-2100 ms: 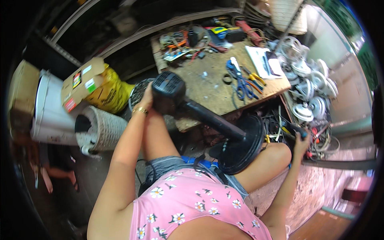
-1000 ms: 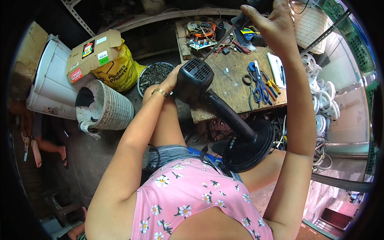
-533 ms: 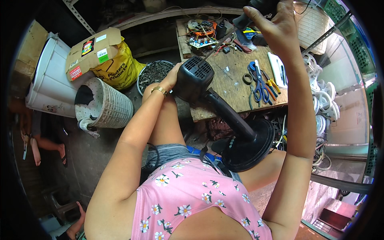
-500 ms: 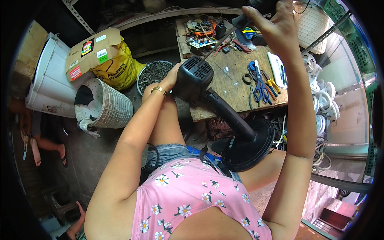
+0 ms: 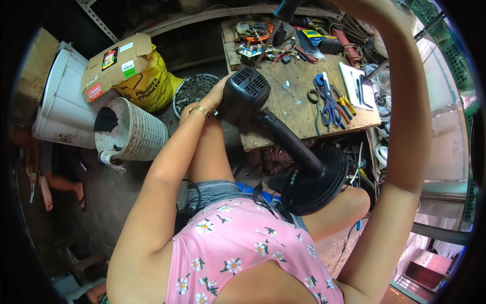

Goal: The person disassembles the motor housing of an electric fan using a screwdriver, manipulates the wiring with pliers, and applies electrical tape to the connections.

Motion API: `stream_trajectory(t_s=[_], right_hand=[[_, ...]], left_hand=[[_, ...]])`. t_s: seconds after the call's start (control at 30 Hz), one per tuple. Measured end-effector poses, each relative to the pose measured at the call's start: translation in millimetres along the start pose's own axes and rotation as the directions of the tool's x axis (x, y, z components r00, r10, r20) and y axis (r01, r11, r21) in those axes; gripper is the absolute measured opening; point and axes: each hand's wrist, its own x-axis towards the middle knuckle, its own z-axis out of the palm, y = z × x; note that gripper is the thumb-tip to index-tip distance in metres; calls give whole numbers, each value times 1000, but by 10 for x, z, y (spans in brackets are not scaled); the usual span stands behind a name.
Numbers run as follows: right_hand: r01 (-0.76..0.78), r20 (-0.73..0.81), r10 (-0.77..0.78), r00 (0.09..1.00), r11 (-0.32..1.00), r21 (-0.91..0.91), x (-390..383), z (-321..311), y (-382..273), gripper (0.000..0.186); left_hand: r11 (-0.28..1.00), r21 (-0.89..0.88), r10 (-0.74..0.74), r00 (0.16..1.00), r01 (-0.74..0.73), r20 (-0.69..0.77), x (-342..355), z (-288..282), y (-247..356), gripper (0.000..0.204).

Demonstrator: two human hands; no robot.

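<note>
A black electric fan without blades lies tilted across my lap. Its slotted motor housing (image 5: 246, 96) is up by the bench edge, and its round base (image 5: 324, 187) lies over my thigh. My left hand (image 5: 217, 95) grips the housing's left side, fingers partly hidden behind it. A long thin screwdriver (image 5: 287, 9) stands with its shaft down in the housing's slots, its dark handle at the upper edge. My right arm is raised and bends over toward that handle. The right hand itself lies beyond the picture's top, so its hold is hidden.
On the wooden bench (image 5: 293, 116) lie scissors (image 5: 331, 109), pliers (image 5: 345, 105), a tape roll (image 5: 313, 96), a white tray (image 5: 354, 83) and a circuit board (image 5: 251, 52). A pail (image 5: 144, 134), a carton (image 5: 116, 63) and a tub of dark scraps (image 5: 197, 93) stand left. Another person's legs (image 5: 66, 185) show far left.
My right hand has gone up and out of the picture, its arm swinging outward and over. The screwdriver now stands steeper in the housing. My left hand keeps its hold.
</note>
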Motion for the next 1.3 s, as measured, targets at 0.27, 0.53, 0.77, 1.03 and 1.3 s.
stream_trajectory(t_s=[0.27,0.53,0.77,1.03,1.3], right_hand=[[-217,197,229,953,973,-79,128,-199,-319,28],[-211,239,307,921,911,-356,169,-217,-413,25],[-148,94,161,982,979,-139,137,-148,199,30],[92,336,61,940,903,-420,64,-320,-328,32],[-325,402,357,843,934,-148,255,-411,-365,42]], left_hand=[[991,136,-1,997,12,-78,241,-67,-214,42],[807,582,208,971,-102,-118,244,-235,-343,39],[940,313,156,987,-134,-46,295,-274,-381,46],[971,230,81,994,-62,-76,285,-330,-389,44],[1000,-6,-27,996,26,-79,94,-92,-117,49]])
